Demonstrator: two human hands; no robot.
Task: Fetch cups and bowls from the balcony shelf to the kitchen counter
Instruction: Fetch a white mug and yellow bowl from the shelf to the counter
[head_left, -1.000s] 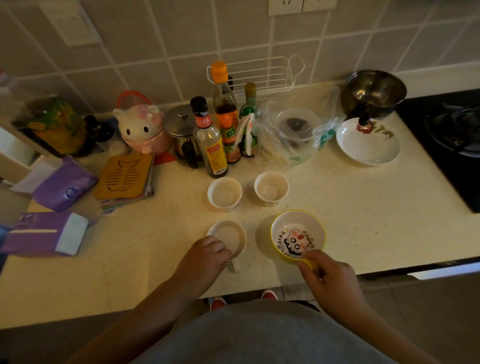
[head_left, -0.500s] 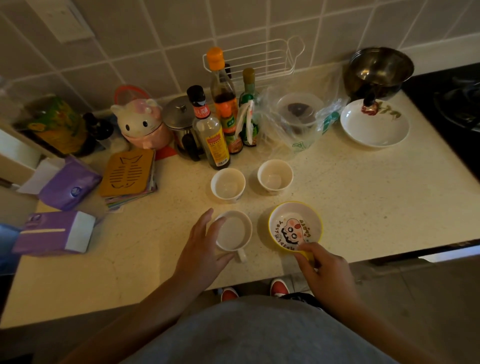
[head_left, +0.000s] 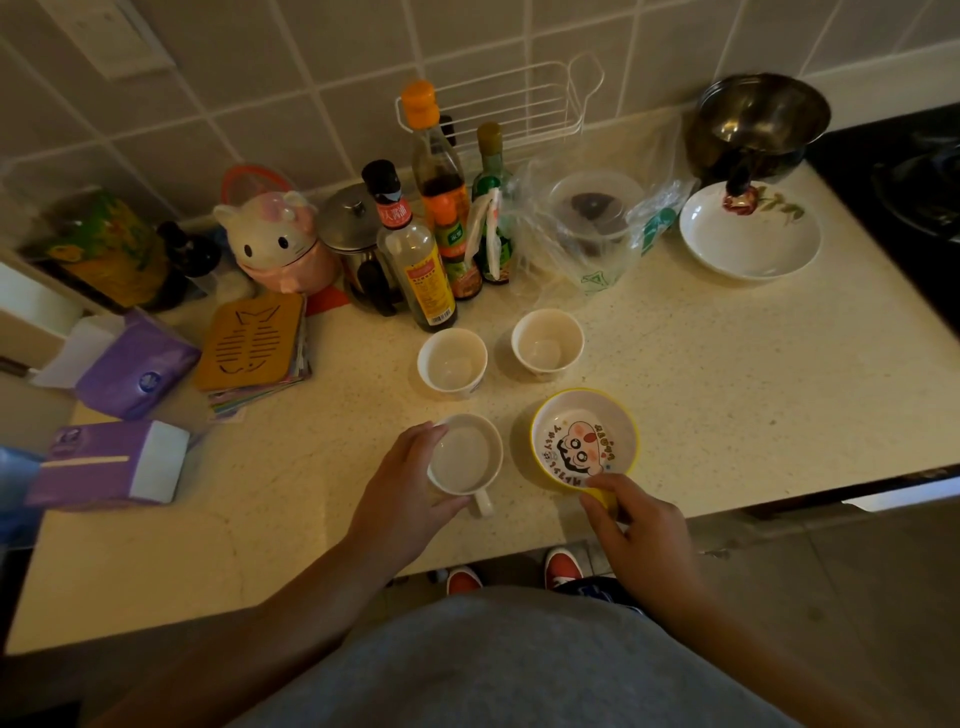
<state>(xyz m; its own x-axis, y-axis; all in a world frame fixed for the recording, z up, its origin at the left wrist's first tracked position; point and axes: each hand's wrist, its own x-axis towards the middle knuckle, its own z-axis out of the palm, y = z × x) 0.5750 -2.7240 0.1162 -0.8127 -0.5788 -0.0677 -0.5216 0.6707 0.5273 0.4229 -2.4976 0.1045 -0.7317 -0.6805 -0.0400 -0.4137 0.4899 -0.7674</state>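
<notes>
Left hand (head_left: 402, 496) clasping white mug (head_left: 466, 454); right hand (head_left: 636, 530) apparently pinching yellow-rimmed cartoon bowl (head_left: 584, 439).

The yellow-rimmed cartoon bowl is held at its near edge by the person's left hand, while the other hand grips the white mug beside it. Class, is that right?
Not quite. The head view shows the right hand holding the yellow-rimmed cartoon bowl at its near edge; the left hand grips the white mug beside it.

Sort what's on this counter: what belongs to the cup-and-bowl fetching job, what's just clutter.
Job: white mug in left hand; cartoon bowl in right hand; two small cups.

Clutter: sauce bottles, cat jar, tissue packs, white plate, steel pot.
</notes>
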